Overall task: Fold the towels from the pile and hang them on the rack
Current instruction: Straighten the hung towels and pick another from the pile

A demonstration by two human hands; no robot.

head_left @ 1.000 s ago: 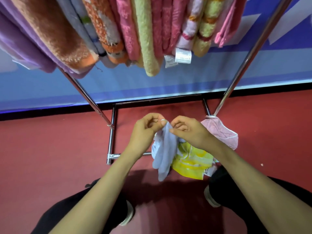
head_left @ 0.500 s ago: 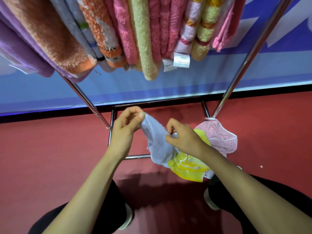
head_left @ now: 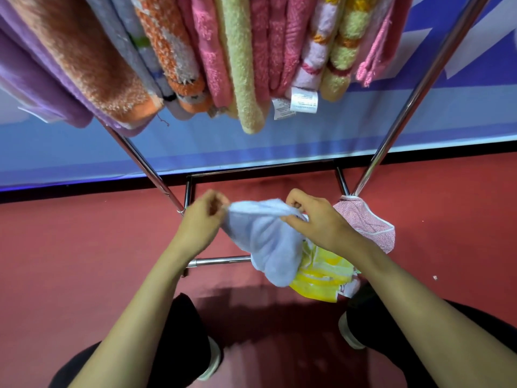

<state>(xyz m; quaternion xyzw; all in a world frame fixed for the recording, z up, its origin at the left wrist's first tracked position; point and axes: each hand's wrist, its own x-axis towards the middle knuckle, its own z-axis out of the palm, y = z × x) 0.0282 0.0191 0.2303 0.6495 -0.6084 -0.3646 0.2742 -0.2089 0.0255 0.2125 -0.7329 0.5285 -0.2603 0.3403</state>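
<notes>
A pale blue towel [head_left: 265, 239] hangs between my hands above the floor. My left hand [head_left: 202, 219] pinches its left top corner and my right hand [head_left: 316, 219] pinches its top edge on the right, so the edge is stretched between them. Below lie a yellow-and-white towel [head_left: 321, 275] and a pink patterned towel [head_left: 369, 222] on the red floor. Several folded towels [head_left: 243, 60] hang on the metal rack [head_left: 419, 88] above, in purple, orange, pink, green and striped colours.
The rack's slanted chrome legs [head_left: 145, 166] and its floor bars [head_left: 221, 260] frame the space in front of me. A blue wall panel [head_left: 279, 141] stands behind. My dark trousers and shoes [head_left: 212, 359] are at the bottom.
My hands have moved apart, the left one going left, and the blue towel's top edge has spread out between them from a bunched hanging strip.
</notes>
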